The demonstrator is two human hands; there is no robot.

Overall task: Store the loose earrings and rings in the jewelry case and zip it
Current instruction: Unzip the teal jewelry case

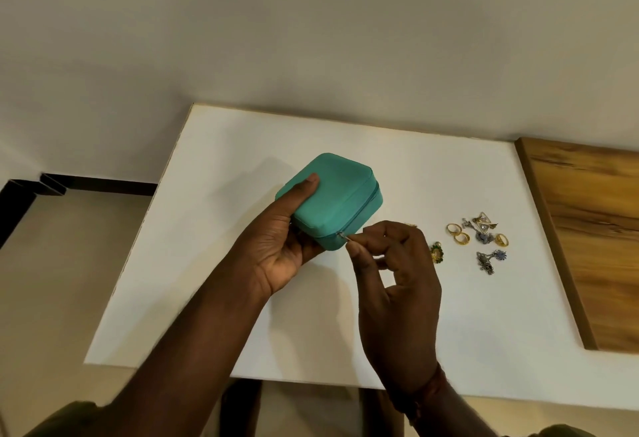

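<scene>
Head view: left hand grips the light, soft-sided jewelry case while right hand pinches its small zipper pull.

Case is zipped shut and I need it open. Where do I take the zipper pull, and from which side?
Pinch the zipper pull by its thin metal tab, coming from the right: it sticks out at the near corner of the teal case, clear of the fabric. The right hand pinches it there; the left hand holds the case from the opposite side.
</scene>
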